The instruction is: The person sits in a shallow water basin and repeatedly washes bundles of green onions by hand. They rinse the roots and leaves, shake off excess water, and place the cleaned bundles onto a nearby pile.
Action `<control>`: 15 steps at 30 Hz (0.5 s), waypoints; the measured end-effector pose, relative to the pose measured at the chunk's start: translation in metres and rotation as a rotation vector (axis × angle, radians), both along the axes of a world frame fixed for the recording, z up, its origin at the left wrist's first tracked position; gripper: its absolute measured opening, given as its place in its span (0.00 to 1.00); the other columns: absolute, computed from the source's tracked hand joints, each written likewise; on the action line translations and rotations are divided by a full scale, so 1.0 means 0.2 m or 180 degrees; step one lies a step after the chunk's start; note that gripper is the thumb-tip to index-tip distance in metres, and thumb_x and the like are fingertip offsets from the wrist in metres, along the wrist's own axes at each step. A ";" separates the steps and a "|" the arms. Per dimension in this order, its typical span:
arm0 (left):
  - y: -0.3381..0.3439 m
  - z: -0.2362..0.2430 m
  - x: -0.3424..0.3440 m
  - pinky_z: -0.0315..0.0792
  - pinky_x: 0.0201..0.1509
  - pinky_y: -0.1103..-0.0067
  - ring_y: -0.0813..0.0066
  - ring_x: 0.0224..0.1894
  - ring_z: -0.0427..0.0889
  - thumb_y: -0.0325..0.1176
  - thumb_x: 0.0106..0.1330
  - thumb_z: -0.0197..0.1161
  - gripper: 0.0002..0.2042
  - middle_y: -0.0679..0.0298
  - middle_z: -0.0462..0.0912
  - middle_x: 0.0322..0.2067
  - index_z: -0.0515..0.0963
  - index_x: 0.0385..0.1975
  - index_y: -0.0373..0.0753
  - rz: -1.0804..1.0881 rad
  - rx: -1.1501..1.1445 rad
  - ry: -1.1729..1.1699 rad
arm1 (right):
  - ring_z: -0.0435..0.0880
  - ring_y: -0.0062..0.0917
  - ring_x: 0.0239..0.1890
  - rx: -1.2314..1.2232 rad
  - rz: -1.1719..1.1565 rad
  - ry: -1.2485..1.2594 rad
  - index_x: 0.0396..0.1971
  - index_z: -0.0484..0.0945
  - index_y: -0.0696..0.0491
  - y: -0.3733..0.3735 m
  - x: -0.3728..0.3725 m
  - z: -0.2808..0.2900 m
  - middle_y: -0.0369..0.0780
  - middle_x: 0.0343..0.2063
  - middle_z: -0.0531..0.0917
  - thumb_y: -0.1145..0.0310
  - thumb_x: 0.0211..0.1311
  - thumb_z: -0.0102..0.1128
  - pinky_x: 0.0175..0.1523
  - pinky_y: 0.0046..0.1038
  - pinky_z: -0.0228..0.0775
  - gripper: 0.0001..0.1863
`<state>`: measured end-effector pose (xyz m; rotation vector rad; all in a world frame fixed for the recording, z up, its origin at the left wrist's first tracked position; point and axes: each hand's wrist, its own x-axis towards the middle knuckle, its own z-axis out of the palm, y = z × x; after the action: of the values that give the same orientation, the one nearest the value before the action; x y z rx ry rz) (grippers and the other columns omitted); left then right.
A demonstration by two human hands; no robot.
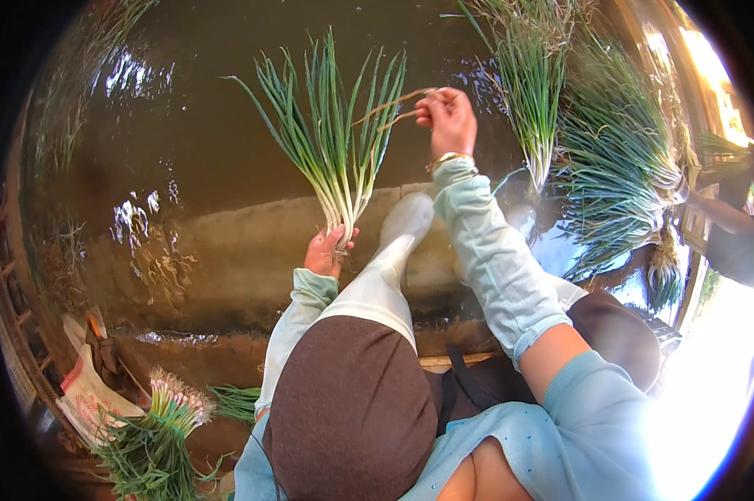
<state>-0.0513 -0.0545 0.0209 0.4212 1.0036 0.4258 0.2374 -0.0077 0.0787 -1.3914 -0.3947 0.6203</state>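
My left hand [323,252] grips a loose bunch of spring onions [333,179] at its white root end, the green leaves fanning out upward over brown, murky water [185,117]. Above and to the right, my right hand [448,117] is closed in a pinch on thin dry brown leaves [387,109], which reach across the tips at the right side of the bunch.
More spring onions [531,100] float at the upper right, beside a large pile [611,192] where another person's arm [723,213] shows. A white rubber boot [396,234] stands below the bunch. At lower left lie tied spring onions [147,451] and a white sack [93,397].
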 end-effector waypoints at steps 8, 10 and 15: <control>0.00 0.02 0.02 0.73 0.37 0.83 0.76 0.38 0.80 0.34 0.64 0.59 0.14 0.63 0.81 0.38 0.75 0.45 0.33 0.0022 -0.0118 -0.0056 | 0.77 0.29 0.36 -0.1256 0.1854 -0.3080 0.37 0.75 0.50 -0.25 -0.27 -0.08 0.38 0.31 0.74 0.78 0.50 0.57 0.39 0.28 0.73 0.13; 0.01 0.01 0.02 0.73 0.36 0.83 0.76 0.37 0.80 0.34 0.64 0.59 0.13 0.63 0.81 0.37 0.75 0.44 0.33 0.0023 -0.0140 -0.0081 | 0.74 0.34 0.39 -0.1177 0.2291 -0.3180 0.33 0.74 0.50 -0.31 -0.36 -0.12 0.40 0.30 0.71 0.76 0.47 0.60 0.42 0.31 0.71 0.11; 0.02 0.00 0.01 0.73 0.34 0.83 0.75 0.36 0.81 0.34 0.64 0.59 0.13 0.63 0.81 0.36 0.75 0.44 0.33 0.0077 -0.0129 0.0020 | 0.77 0.33 0.36 -0.1103 0.2540 -0.3225 0.30 0.72 0.48 -0.31 -0.31 -0.18 0.38 0.31 0.72 0.71 0.51 0.59 0.38 0.33 0.73 0.07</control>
<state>-0.0502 -0.0505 0.0212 0.3745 1.0226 0.4255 0.1745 -0.0706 0.0420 -1.8097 -1.7757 0.5797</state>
